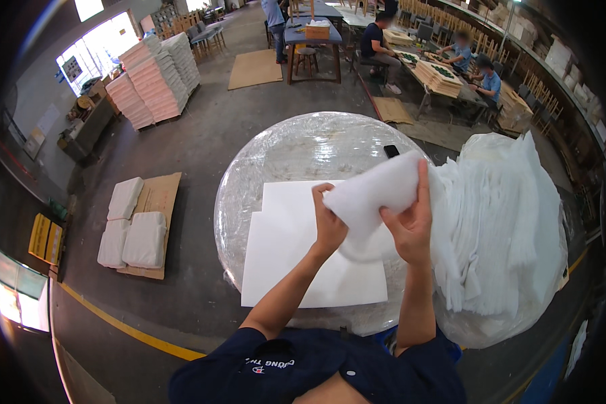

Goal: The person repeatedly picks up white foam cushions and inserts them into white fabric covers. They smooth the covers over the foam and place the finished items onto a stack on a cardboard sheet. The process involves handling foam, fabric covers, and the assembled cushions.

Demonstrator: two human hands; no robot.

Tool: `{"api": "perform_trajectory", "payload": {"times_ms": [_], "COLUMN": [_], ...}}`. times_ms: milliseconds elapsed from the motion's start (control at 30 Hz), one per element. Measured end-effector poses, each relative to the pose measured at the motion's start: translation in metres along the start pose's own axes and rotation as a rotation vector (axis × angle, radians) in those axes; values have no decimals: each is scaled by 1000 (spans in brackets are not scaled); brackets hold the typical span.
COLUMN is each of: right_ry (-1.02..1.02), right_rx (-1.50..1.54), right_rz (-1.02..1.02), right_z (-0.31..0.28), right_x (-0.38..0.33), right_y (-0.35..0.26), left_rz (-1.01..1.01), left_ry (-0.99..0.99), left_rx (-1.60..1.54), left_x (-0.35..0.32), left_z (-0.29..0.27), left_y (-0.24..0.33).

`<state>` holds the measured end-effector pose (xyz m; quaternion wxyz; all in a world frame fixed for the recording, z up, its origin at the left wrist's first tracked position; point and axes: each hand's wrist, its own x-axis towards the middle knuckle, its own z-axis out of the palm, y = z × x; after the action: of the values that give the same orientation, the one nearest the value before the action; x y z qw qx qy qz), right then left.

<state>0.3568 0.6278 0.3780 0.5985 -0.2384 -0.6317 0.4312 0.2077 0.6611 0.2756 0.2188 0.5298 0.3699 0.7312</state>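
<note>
A sheet of soft white padding (377,192) is held up between my two hands, bent over and hanging down in the middle. My left hand (330,219) grips its left edge, the fingers partly behind it. On the other side my right hand (411,222) pinches it, thumb in front and fingers along the right edge. Below it, flat white foam sheets (303,262) lie overlapped on a round table (256,165) wrapped in clear plastic film. Part of the top sheet is hidden by my hands and the padding.
A big plastic bag of stacked white padding (491,236) stands against the table's right side. A black phone (391,151) lies near the far rim. White bundles (145,239) rest on cardboard at left. Several people work at a table (475,101) far right; stacked foam (155,81) stands far left.
</note>
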Motion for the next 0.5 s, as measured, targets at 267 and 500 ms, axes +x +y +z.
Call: {"api": "perform_trajectory", "payload": {"times_ms": [267,500], "right_ry": [11,89], "right_rx": [-31,20], "right_rz": [-122,-184], "right_z": [13,30], "right_x": [20,112], "right_y": [-44,12], "left_rz": [-3,-756], "left_ry": [-419,-240], "left_rx": [187,10], "left_x": [-14,-8], "left_z": [-12,-50], "left_y": [-14,-115]}}
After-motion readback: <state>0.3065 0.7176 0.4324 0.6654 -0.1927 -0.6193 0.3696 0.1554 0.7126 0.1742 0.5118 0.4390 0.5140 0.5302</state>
